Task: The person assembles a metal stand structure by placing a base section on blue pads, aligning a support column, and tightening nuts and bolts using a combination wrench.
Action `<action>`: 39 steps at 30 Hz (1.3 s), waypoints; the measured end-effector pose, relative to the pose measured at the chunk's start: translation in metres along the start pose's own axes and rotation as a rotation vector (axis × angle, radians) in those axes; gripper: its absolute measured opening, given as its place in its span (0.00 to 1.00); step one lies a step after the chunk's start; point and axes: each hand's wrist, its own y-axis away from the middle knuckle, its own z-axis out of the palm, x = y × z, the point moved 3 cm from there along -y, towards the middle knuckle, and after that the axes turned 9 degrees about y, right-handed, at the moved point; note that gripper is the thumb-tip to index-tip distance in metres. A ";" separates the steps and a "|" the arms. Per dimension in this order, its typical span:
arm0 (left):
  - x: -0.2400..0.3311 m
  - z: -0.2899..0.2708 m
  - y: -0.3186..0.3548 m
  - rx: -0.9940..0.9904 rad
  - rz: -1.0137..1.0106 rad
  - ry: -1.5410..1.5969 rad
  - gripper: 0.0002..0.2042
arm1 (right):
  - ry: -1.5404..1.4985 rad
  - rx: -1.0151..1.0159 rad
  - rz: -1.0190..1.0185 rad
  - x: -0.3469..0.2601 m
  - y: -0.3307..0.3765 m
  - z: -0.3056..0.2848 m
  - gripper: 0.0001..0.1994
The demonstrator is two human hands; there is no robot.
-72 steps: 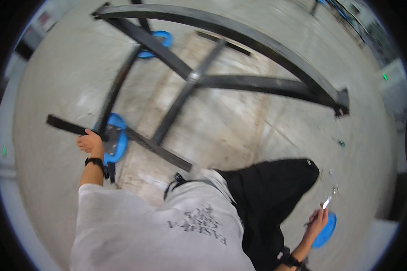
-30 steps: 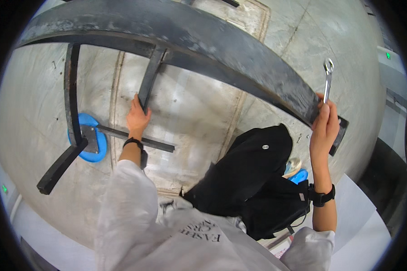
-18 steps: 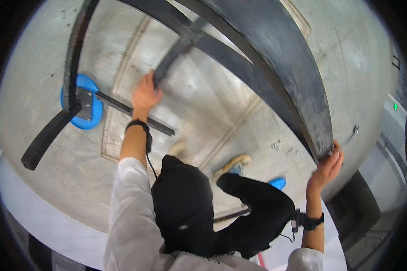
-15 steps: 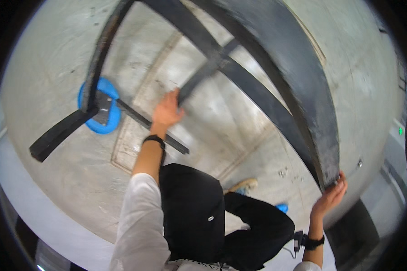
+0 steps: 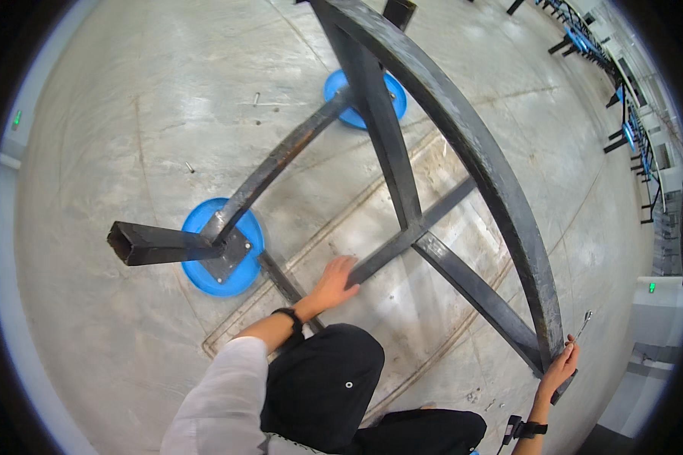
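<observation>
A black metal frame of curved and straight square bars fills the middle and right. My left hand is closed round the free end of its short crossbar, thumb on one side and fingers on the other. My right hand is at the frame's lower right corner, closed and touching the bar end. Out of its fingers sticks a slim silver ratchet wrench; its handle is hidden in the hand. Left of my left hand, a blue round seat lies beneath a dark plate joined to the bars.
A second blue seat lies farther off under the bars. A thick black square tube juts out to the left. Small bolts lie on the grey concrete floor. A row of similar black frames with blue seats stands at the far right.
My view has shifted: the near blue seat and frame appear lower, and a second seat and the far row show. Both hands stay at the same parts of the frame.
</observation>
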 end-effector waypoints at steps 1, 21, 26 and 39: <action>-0.013 -0.009 0.021 0.037 -0.113 0.153 0.28 | -0.014 0.011 -0.017 -0.005 0.004 -0.002 0.16; -0.069 -0.316 0.105 1.183 -0.018 0.325 0.23 | -0.266 -0.448 -0.579 -0.235 0.175 0.041 0.05; -0.093 -0.369 0.099 1.142 0.023 0.309 0.24 | -0.261 -0.483 -0.515 -0.230 0.182 0.038 0.07; -0.094 -0.351 0.164 1.159 -0.197 0.363 0.26 | -0.214 -0.599 -0.454 -0.260 0.202 0.061 0.10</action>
